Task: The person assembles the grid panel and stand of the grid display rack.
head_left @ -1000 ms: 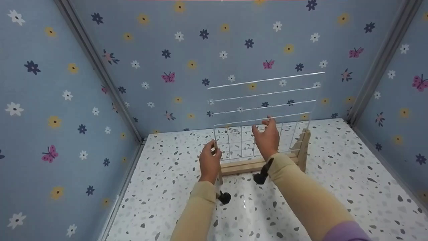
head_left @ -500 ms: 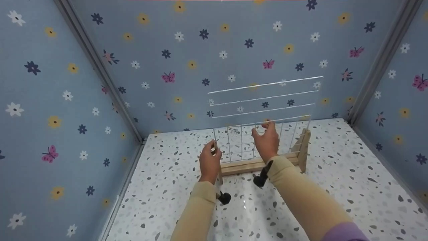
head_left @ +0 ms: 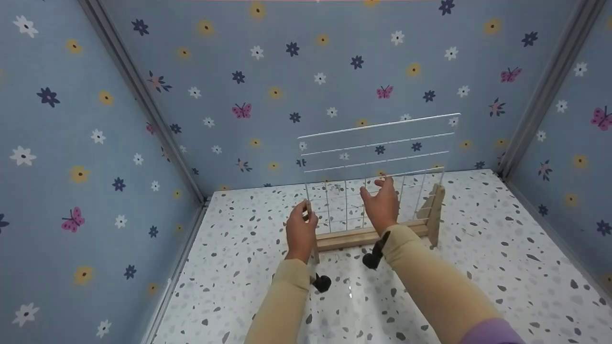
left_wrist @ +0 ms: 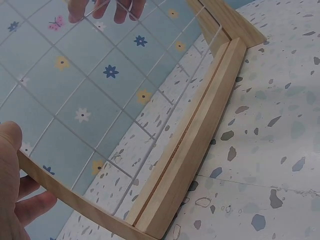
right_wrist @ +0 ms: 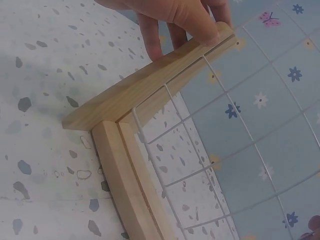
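A white wire grid panel (head_left: 382, 143) stands upright, its lower part between the two sides of a light wooden stand. My left hand (head_left: 301, 231) grips the stand's left side piece (left_wrist: 75, 200), thumb on one face and fingers on the other. At the middle of the grid, my right hand (head_left: 382, 203) holds a wire with thumb and fingers. In the right wrist view, the grid's edge runs along a slot in the wooden side piece (right_wrist: 150, 80). The grid's bottom wire sits a little above the grooved wooden base bar (left_wrist: 187, 135).
The stand rests on a white speckled tabletop (head_left: 229, 267). Behind it rises a blue flowered back wall (head_left: 267, 95), with further blue walls at left (head_left: 62, 167) and right. The stand's right side piece (head_left: 435, 215) is apart from both hands.
The grid has moved down between the stand's sides, and my right hand has lowered slightly with it. My left hand keeps its place on the side piece.
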The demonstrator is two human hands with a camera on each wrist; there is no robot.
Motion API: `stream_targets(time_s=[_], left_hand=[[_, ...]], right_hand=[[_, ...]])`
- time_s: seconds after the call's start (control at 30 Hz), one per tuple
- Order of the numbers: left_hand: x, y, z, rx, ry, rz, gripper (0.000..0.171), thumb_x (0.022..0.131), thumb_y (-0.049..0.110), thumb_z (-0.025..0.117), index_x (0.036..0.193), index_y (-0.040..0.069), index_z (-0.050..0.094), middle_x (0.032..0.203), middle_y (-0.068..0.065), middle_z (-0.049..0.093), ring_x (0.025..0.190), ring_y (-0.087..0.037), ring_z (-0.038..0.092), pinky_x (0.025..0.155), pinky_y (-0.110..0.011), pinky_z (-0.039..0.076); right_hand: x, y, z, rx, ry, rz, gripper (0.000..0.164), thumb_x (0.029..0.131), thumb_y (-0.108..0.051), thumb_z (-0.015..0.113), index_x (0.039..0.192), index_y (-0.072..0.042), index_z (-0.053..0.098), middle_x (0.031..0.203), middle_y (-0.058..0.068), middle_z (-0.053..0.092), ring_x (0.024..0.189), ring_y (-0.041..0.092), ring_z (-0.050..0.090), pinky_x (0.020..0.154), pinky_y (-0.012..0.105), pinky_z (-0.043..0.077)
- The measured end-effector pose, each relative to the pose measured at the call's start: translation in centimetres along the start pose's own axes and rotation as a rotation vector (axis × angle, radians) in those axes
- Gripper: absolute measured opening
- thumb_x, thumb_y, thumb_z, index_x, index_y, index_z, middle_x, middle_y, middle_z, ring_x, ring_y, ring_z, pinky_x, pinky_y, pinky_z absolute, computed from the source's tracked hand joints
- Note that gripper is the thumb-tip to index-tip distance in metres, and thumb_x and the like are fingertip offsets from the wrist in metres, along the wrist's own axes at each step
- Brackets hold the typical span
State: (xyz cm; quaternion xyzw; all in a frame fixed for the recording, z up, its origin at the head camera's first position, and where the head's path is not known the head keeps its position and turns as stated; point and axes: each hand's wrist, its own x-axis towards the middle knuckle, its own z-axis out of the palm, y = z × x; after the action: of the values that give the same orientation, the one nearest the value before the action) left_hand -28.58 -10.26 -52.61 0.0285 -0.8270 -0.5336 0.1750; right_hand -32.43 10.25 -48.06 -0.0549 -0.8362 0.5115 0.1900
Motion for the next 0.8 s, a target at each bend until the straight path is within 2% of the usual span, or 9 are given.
stream_targets(time_s=[0.1,0.23,0.47,0.8], left_hand=[[-0.04,-0.03,0.01,-0.007,-0.005,-0.003,0.046,0.104,0.021,0.059,0.149,0.012,0.05,0.145,-0.005,0.055,0.125,-0.023,0.06,0.095,-0.032,0.056],[-0.04,-0.01,0.04,-0.009,-0.002,-0.004,0.047,0.104,0.021,0.059,0.149,0.012,0.05,0.145,-0.005,0.055,0.125,-0.023,0.06,0.095,-0.032,0.056],[0.0,0.07,0.01,0.004,0.005,-0.002,0.047,0.104,0.02,0.059,0.149,0.01,0.049,0.145,-0.005,0.055,0.125,-0.024,0.06,0.095,-0.033,0.056],[0.0,-0.11,0.05,-0.008,0.006,0.002,0.047,0.104,0.02,0.059,0.148,0.01,0.05,0.144,-0.006,0.055,0.124,-0.023,0.06,0.096,-0.032,0.055]], right_hand=[[0.01,0.34,0.11,-0.002,-0.007,-0.004,0.06,0.096,-0.033,0.07,0.142,-0.004,0.044,0.138,0.015,0.057,0.11,0.036,0.061,0.09,0.052,0.05],[-0.01,0.45,0.19,-0.006,0.001,0.002,0.063,0.096,-0.03,0.071,0.145,-0.004,0.042,0.137,0.015,0.058,0.114,0.036,0.06,0.093,0.052,0.049],[-0.29,0.42,0.21,0.0,-0.011,0.01,0.059,0.096,-0.031,0.071,0.142,-0.005,0.044,0.139,0.015,0.057,0.109,0.035,0.062,0.089,0.05,0.05],[-0.36,0.98,0.48,-0.004,-0.014,0.022,0.068,0.096,-0.03,0.071,0.15,-0.009,0.037,0.139,0.013,0.058,0.101,0.032,0.064,0.086,0.049,0.052]])
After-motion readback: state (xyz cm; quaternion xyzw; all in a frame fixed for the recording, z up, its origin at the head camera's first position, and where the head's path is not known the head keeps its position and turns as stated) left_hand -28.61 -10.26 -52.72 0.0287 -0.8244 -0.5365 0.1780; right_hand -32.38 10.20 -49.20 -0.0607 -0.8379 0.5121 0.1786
